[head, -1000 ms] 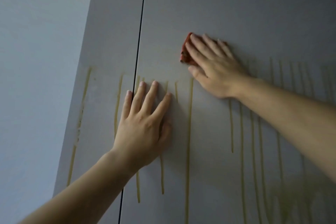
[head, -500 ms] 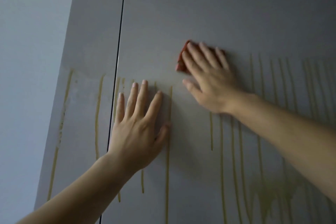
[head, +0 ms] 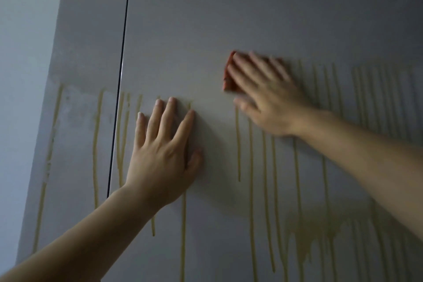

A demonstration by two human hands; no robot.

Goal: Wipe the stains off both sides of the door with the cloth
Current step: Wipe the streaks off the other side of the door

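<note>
1. Grey door [head: 229, 18] surface was observed across most of the view, with a paler wall [head: 23, 52] at the left edge.
2. The right hand [head: 267, 101] was recorded lying flat, with its fingers straight and close together. It was pressed on a red cloth [head: 230, 75] against the door. The hand was blurred, and finer detail could not be made out.
3. The cloth was found on the upper middle of the door's face, trapped under the right fingers. Only its left edge was exposed beyond the fingertips.
4. The left hand [head: 160, 155] was noted lower and to the left, well apart from the cloth. Its palm was laid flat on the door, the fingers were straight and spread, and nothing was held.
5. Yellow stains [head: 238, 144] were seen as thin vertical runs below the right hand, to its right, and around the left hand. A broader smear was recorded towards the lower right.
6. A dark vertical gap [head: 121, 75] was noted just left of the left hand. It divided the door from a narrower panel [head: 87, 52], which was likewise streaked.
</note>
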